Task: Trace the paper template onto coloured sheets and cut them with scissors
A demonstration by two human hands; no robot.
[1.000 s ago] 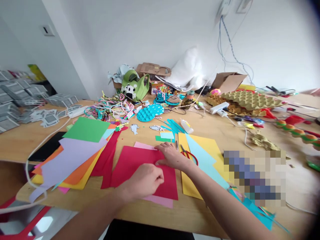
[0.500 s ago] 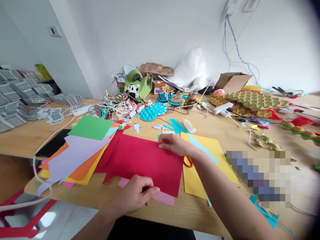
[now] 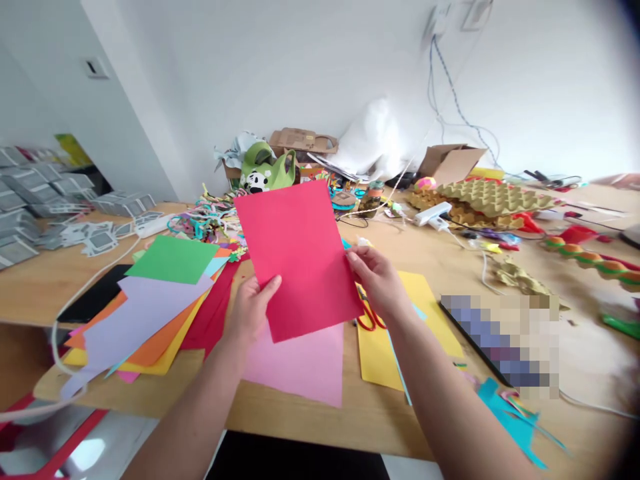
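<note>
A sheet of red paper (image 3: 303, 260) is held up above the table, tilted, between both hands. My left hand (image 3: 255, 303) grips its lower left edge, thumb on the front face. On the right edge, my right hand (image 3: 373, 277) pinches the sheet between thumb and fingers. Below it a pink paper sheet (image 3: 305, 367) lies on the table. Red-handled scissors (image 3: 369, 319) rest beside my right hand, partly hidden, on yellow paper (image 3: 383, 367). To the left are more red paper pieces (image 3: 213, 313).
Fanned coloured paper, topped by a green sheet (image 3: 173, 259), lies at the left by a black phone-like slab (image 3: 95, 293). Egg trays (image 3: 495, 200) and a power strip (image 3: 433, 213) sit at the right. A cable (image 3: 57, 333) hangs over the left edge. A blurred-out device (image 3: 500, 347) lies right.
The red sheet has been lifted off the table and turned upright. Both hands now grip it, and the pink sheet beneath is more exposed. The view has shifted slightly.
</note>
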